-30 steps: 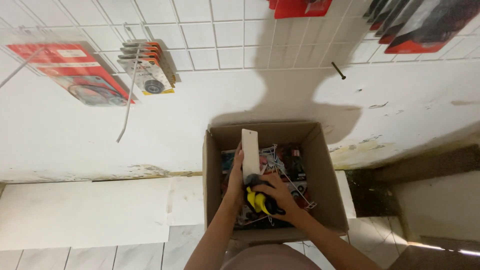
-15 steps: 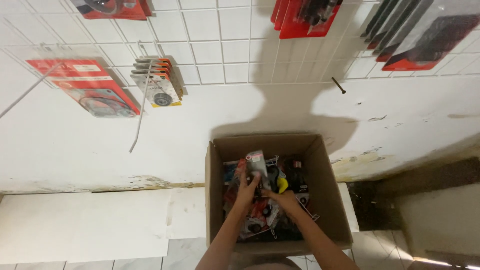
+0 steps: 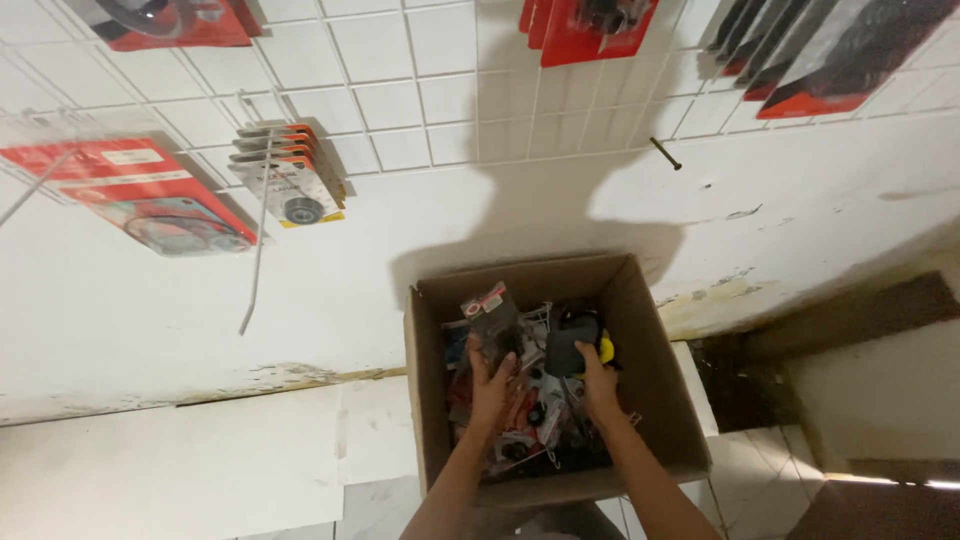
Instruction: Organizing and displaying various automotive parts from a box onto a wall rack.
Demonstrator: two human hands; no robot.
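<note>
Cardboard box (image 3: 660, 400) — left hand (image 3: 490, 392) grips blister pack (image 3: 492, 318), right hand (image 3: 598, 378) grips black-yellow tool (image 3: 573, 342).

Two bare forearms enter the frame from 6 o'clock, one at about 7 and one at about 5. No sleeves reach into view; both arms are uncovered from the lower edge up to the wrists. No watch, bracelet or band shows at either wrist. Left hand (image 3: 492, 385): ungloved, fingers long and slim, no ring to be made out. Right hand (image 3: 598, 375): also ungloved, likewise plain; nails too small to judge. At 6 o'clock, between the two arms, a small patch of pale grey cloth shows at the frame edge; what garment it belongs to cannot be told.
</note>
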